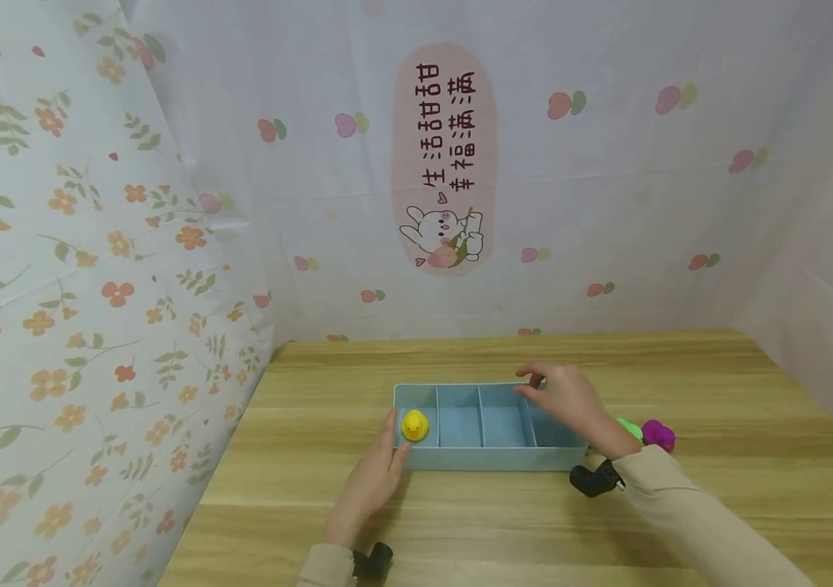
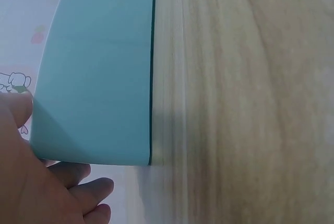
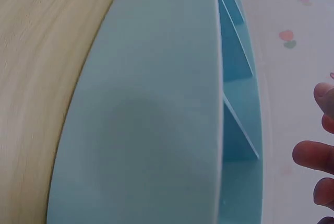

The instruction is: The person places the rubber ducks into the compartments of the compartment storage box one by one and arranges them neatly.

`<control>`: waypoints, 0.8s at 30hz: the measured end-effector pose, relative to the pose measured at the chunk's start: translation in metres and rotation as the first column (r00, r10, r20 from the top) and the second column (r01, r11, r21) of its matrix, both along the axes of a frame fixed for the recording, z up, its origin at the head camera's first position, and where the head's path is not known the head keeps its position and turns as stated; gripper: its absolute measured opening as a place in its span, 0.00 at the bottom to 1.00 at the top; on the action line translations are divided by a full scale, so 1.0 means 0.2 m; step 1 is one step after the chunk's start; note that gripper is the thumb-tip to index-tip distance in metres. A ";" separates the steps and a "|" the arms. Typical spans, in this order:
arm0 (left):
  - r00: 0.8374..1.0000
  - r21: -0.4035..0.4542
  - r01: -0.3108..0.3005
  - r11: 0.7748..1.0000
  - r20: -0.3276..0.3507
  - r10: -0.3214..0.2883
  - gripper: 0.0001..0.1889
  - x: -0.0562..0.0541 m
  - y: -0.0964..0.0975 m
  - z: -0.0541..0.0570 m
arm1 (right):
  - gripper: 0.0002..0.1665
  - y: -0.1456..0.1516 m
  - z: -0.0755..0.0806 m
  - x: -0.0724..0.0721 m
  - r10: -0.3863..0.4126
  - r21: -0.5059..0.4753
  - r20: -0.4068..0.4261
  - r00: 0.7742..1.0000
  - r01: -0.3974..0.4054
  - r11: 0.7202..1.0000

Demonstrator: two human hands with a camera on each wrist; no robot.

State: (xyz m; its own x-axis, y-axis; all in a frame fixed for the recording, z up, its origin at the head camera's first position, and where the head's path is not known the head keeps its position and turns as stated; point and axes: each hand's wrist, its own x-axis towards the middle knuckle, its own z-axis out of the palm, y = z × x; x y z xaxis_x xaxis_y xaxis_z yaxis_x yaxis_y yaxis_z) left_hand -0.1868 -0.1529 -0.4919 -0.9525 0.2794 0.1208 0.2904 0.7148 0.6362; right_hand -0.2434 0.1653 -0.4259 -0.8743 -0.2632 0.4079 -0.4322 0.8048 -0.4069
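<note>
A light blue divided box (image 1: 490,459) lies lengthwise on the table, its compartments in one row. In its leftmost compartment sits a yellow rubber duck (image 1: 414,425). My left hand (image 1: 372,483) holds the box's left near corner, thumb at the near wall's rim and fingers along the end wall. Above the right part of the box is my right hand (image 1: 566,399), thumb and fingers curved and apart with nothing between them. The right wrist view shows its spread fingers (image 3: 313,156) beyond the far rim.
Right of the box, partly behind my right wrist, lie a bright green toy (image 1: 631,429) and a purple toy (image 1: 658,434). The wooden table (image 1: 475,522) meets a printed cloth backdrop (image 1: 592,204) at the back, and a floral cloth (image 1: 94,326) hangs on the left.
</note>
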 end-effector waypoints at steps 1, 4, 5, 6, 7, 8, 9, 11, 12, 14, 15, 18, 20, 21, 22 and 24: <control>1.000 -0.004 0.001 1.000 0.000 -0.001 0.33 0.00 0.00 0.00 | 0.14 0.01 0.00 0.00 -0.005 0.002 -0.001 1.000 0.005 1.000; 1.000 -0.006 0.001 1.000 -0.001 -0.001 0.33 0.00 0.00 0.00 | 0.14 0.05 0.01 0.01 -0.012 0.006 -0.008 1.000 0.012 1.000; 1.000 -0.007 -0.001 1.000 0.001 0.001 0.33 0.00 0.00 0.00 | 0.13 0.06 0.01 0.01 -0.013 0.009 -0.009 1.000 0.013 1.000; 1.000 -0.006 -0.003 1.000 0.001 0.003 0.33 0.00 0.00 0.00 | 0.13 0.07 0.01 0.01 -0.014 0.011 -0.008 1.000 0.014 1.000; 1.000 -0.005 -0.004 1.000 0.003 0.004 0.33 0.00 0.00 0.00 | 0.13 0.08 0.01 0.01 -0.015 0.013 -0.009 1.000 0.016 1.000; 1.000 -0.003 -0.005 1.000 0.004 0.005 0.33 0.00 0.01 0.01 | 0.13 0.09 0.02 0.01 -0.014 0.012 -0.012 1.000 0.014 1.000; 1.000 -0.003 -0.006 1.000 0.005 0.006 0.33 0.00 0.01 0.01 | 0.14 0.10 0.02 0.01 -0.016 0.012 -0.014 1.000 0.017 1.000; 1.000 -0.001 -0.006 1.000 0.005 0.006 0.32 0.00 0.01 0.01 | 0.14 0.12 0.02 0.02 -0.025 0.014 -0.012 1.000 0.025 1.000; 1.000 0.000 -0.005 1.000 0.005 0.005 0.32 0.01 0.01 0.01 | 0.14 0.13 0.02 0.02 -0.025 0.011 -0.010 1.000 0.025 1.000; 1.000 0.003 -0.006 1.000 0.002 0.006 0.32 0.01 0.01 0.01 | 0.14 0.16 0.02 0.02 -0.028 0.013 -0.007 1.000 0.028 1.000; 1.000 0.008 -0.004 1.000 -0.003 0.004 0.32 0.01 0.01 0.01 | 0.14 0.17 0.02 0.03 -0.034 0.018 -0.002 0.999 0.034 0.999; 1.000 0.009 -0.008 1.000 0.000 0.008 0.32 0.01 0.01 0.01 | 0.13 0.22 0.01 0.04 -0.046 0.035 0.018 0.999 0.046 0.998; 1.000 0.012 -0.004 1.000 -0.007 0.004 0.32 0.01 0.01 0.01 | 0.14 0.26 0.01 0.05 -0.060 0.053 0.034 0.998 0.058 0.997; 1.000 0.014 -0.005 1.000 -0.004 0.005 0.32 0.01 0.01 0.01 | 0.14 0.28 0.01 0.05 -0.069 0.062 0.041 0.997 0.066 0.996; 1.000 0.012 -0.009 1.000 0.005 0.009 0.32 0.01 0.01 0.01 | 0.14 0.30 0.00 0.06 -0.076 0.071 0.047 0.996 0.072 0.995; 1.000 0.012 -0.012 1.000 0.010 0.012 0.32 0.01 0.01 0.02 | 0.15 0.35 0.00 0.07 -0.089 0.087 0.051 0.995 0.084 0.993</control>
